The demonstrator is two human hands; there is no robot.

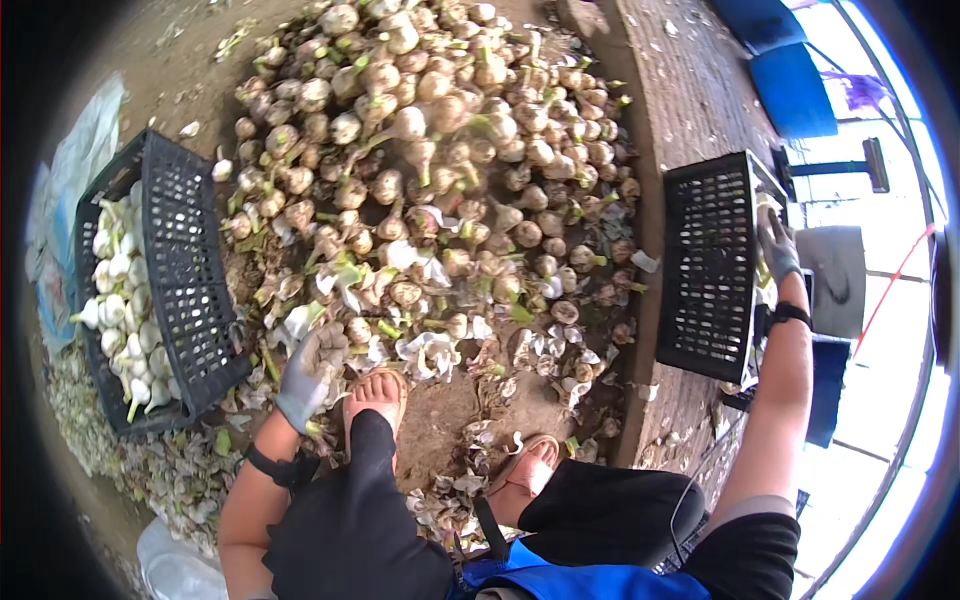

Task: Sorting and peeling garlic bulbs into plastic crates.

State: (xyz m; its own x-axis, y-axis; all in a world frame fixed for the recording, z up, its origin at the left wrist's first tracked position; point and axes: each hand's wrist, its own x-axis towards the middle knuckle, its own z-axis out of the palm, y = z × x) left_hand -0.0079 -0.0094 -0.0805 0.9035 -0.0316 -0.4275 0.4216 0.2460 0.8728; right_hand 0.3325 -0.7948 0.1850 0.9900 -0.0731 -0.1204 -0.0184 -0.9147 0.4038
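A large heap of unpeeled garlic bulbs (435, 90) covers the ground before me, with loose skins along its near edge. My left hand (313, 369), in a pale work glove, is by my foot at the heap's lower left; its fingers are curled, and whether they hold anything is hidden. At the right, my gloved right hand (778, 238) reaches over the far rim of a black plastic crate (709, 262); its fingers lie at the crate's opening, where pale bulbs partly show. Another black plastic crate (191, 262) at the left holds cleaned white garlic bulbs (124, 300).
A wooden board (636, 90) edges the heap on the right. Peeled skins (176, 472) pile up at the lower left, beside a clear plastic bag (176, 562). Blue containers (793, 90) stand at the upper right. Plastic sheeting (90, 142) lies behind the left crate.
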